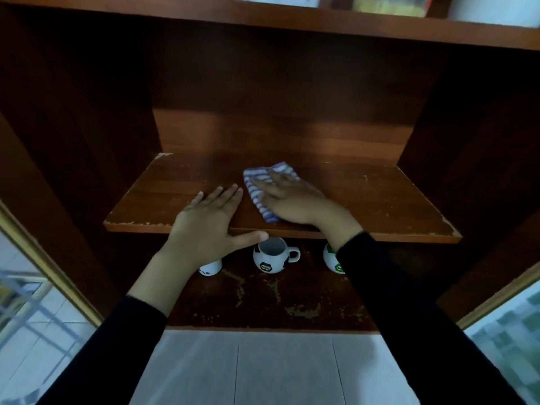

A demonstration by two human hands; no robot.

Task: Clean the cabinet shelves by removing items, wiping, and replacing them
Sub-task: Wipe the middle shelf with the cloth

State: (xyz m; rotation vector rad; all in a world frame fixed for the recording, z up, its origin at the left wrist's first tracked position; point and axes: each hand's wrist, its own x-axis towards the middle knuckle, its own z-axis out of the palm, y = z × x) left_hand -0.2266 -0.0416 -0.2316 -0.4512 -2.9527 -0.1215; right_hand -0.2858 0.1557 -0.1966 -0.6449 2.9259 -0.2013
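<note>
1. Shelf (365, 200), the middle board of a dark brown wooden cabinet, held only a cloth and the person's two hands; its near edge was chipped at both corners.
2. A blue-and-white striped cloth (257, 197) lay flat on that shelf, slightly right of centre and in the near half of the board.
3. The right hand (292, 200) pressed palm down on the cloth with its fingers straight and close together, pointing far and left. It gripped nothing, and cloth showed beyond the fingertips and along the thumb side.
4. The left hand (204, 223) rested palm down on the shelf's near edge, just left of the cloth. Its fingers were straight and slightly spread, the thumb was stretched right along the front edge, and it held nothing.
5. Three white football-patterned mugs stood on the lower shelf (263, 305), whose surface was worn in pale, flaking patches.
6. The middle mug (270, 257) stood upright, its handle to the right. The left mug (210, 267) was partly hidden by the left wrist and the right mug (331, 260) by the right sleeve.
7. Both arms wore black sleeves.
8. Items on the upper shelf (263, 21) were too blurred to identify.
9. Pale floor tiles (277, 372) lay nearest the camera.
</note>
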